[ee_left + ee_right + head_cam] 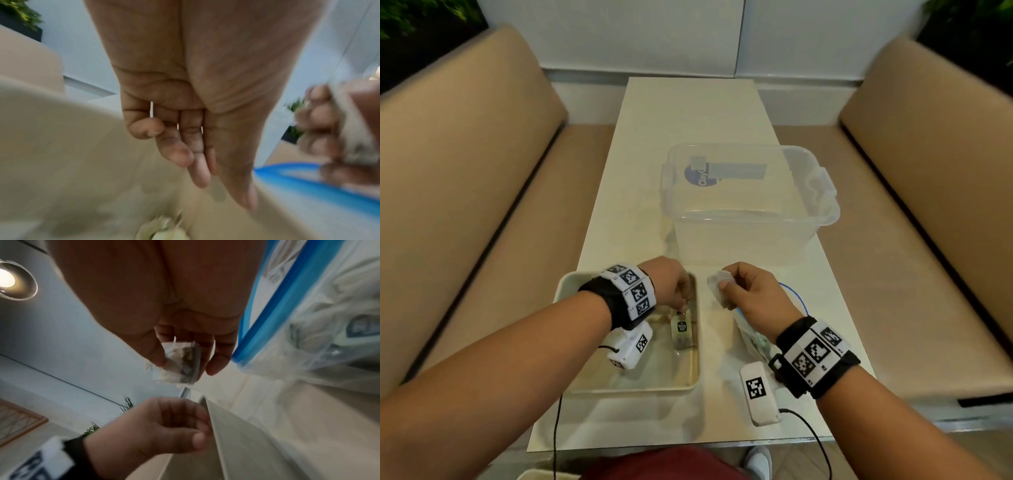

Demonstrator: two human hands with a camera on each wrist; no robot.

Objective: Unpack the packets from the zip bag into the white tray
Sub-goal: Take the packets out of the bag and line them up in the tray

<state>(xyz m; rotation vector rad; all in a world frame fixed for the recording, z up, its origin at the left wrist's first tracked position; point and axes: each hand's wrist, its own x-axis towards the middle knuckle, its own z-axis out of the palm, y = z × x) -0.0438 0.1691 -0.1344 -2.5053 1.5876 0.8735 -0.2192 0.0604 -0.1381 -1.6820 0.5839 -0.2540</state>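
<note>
Pinched between the thumb and fingers of the right hand (751, 291) is a small packet (719, 286), held above the table between the zip bag (753, 337) and the white tray (690, 378). Over the tray's far right corner the left hand (671, 282) hangs relaxed and empty above a delivered packet (681, 330). Unloading is judged under way; next the held packet must be carried leftward over the rim and released.

Left hand over the tray
Left hand (185, 129) fingers relaxed, empty; pale packet (162, 230) at 6 o'clock, blue-edged zip bag (308, 180) at 4 o'clock.

Zip bag (751, 334) mostly hidden by right wrist; packet (681, 330) label unreadable
</note>
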